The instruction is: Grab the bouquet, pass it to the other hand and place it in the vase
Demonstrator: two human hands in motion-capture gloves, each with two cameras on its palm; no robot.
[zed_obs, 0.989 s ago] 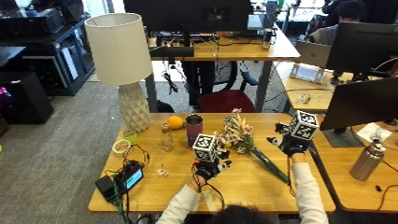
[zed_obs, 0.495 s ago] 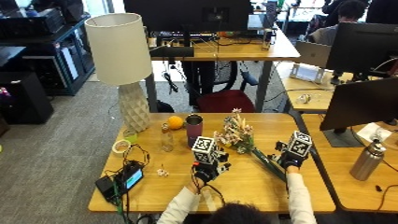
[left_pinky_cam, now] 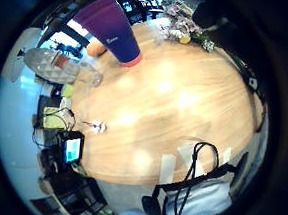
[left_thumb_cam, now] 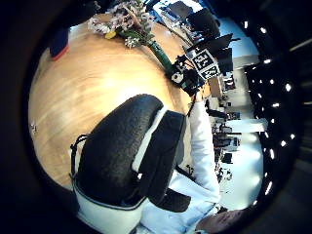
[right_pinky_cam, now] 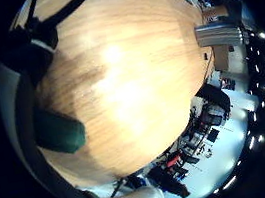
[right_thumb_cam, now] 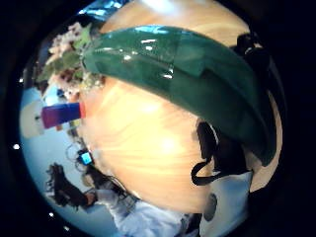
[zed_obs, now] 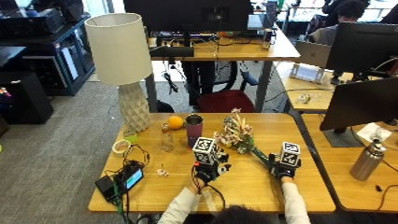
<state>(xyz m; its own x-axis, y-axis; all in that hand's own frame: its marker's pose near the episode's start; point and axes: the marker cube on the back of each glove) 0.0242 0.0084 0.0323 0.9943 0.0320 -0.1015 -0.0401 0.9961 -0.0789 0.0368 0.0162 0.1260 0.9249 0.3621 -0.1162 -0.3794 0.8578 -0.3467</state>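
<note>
The bouquet (zed_obs: 235, 135) lies on the wooden table (zed_obs: 249, 193), pale flowers toward the far side, its green-wrapped stem (zed_obs: 262, 157) running toward me and to the right. My right hand (zed_obs: 284, 171) is down on the stem's near end, fingers curled over it. In the right thumb side palm view the green stem (right_thumb_cam: 187, 74) crosses right in front of the palm. My left hand (zed_obs: 208, 171) rests low over the table left of the stem, loosely curled and holding nothing. The clear glass vase (zed_obs: 166, 139) stands upright at the left, beside a purple tumbler (zed_obs: 194, 130).
An orange (zed_obs: 175, 122) sits behind the vase. A tall white lamp (zed_obs: 127, 70) stands at the far left corner. A tape roll (zed_obs: 121, 146), a small device with a lit screen (zed_obs: 129, 179) and cables lie on the left side.
My right hand has come down and toward me, from above the table onto the stem's near end. My left hand has hardly moved.
</note>
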